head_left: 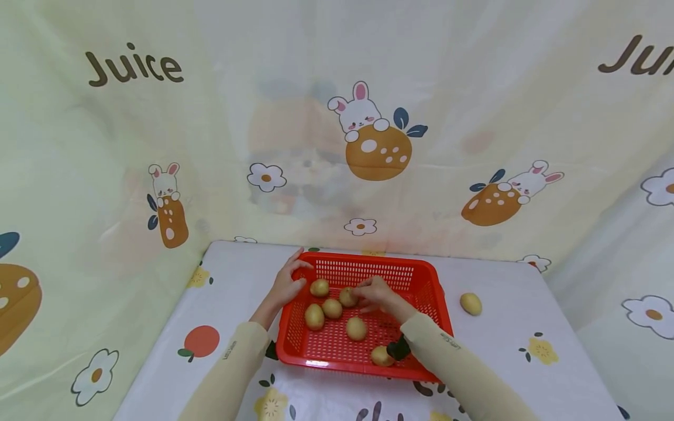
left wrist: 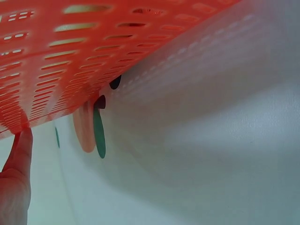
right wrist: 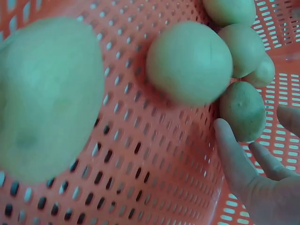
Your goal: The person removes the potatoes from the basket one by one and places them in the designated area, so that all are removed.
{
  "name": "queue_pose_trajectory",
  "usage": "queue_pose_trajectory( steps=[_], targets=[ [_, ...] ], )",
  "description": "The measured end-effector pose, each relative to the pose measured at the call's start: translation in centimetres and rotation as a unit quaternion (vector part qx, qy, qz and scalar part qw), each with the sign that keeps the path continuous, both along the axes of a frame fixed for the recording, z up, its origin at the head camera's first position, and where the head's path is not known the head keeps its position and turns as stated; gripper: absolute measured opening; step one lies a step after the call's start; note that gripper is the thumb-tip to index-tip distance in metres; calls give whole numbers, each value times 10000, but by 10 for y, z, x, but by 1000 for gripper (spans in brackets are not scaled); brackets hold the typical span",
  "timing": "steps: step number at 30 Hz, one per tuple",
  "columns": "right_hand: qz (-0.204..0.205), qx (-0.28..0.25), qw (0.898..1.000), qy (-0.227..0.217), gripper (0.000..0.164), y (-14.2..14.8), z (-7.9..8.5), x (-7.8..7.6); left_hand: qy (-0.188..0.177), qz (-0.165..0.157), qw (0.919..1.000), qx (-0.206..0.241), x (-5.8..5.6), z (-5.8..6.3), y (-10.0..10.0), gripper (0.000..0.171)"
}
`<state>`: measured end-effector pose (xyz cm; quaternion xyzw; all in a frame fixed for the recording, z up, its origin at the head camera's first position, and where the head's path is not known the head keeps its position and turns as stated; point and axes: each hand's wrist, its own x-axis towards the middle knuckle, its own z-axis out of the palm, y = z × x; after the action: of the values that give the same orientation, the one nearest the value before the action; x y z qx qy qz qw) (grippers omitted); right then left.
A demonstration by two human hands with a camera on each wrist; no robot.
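A red plastic basket (head_left: 363, 369) with slotted walls holds several yellow potatoes. At its far left corner my left hand (head_left: 286, 286) grips the rim, with one finger (left wrist: 21, 154) against the outer wall in the left wrist view. My right hand (head_left: 376, 292) reaches into the basket, its spread fingers right at a potato (right wrist: 243, 111) by the far side. Beside that potato lie others, and a rounder potato (head_left: 356, 329) sits mid-basket. One more potato (head_left: 382, 356), near the front wall, is partly covered by the black wrist strap.
A single potato (head_left: 471, 304) lies on the white printed tablecloth (head_left: 505, 374), right of the basket. Behind the table hangs a patterned curtain (head_left: 305, 134) with bunny and fruit prints, which also closes off both sides.
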<state>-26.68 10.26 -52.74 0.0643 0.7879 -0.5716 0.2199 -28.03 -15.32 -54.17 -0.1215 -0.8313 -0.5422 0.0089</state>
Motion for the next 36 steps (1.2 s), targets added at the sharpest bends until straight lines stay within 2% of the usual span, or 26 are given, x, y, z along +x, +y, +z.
queue_pose_trajectory(
  steps=[7,14,18,28,31,36],
  targets=[
    [-292,-287,9991,-66,27,-8,-8,-7,39,11,10000,16,0,0,-1,32],
    [-323,-171,9985,397,27,-16,-11,-7,-115,58,9999,-43,0,0,-1,33],
    [-349,-111,9980,509,26,-21,-9,-5,-115,54,9999,4,0,1,-2,33],
    [-551,-96,9977,375,27,-18,-9,2,-115,-27,9999,1,3,1,4,33],
    [-635,-163,9972,346,28,-13,-11,1,-103,-86,9999,10,3,1,5,33],
    [-676,-333,9966,342,29,-4,-9,-4,-32,-3,10000,0,-1,-2,2,34]
  ],
)
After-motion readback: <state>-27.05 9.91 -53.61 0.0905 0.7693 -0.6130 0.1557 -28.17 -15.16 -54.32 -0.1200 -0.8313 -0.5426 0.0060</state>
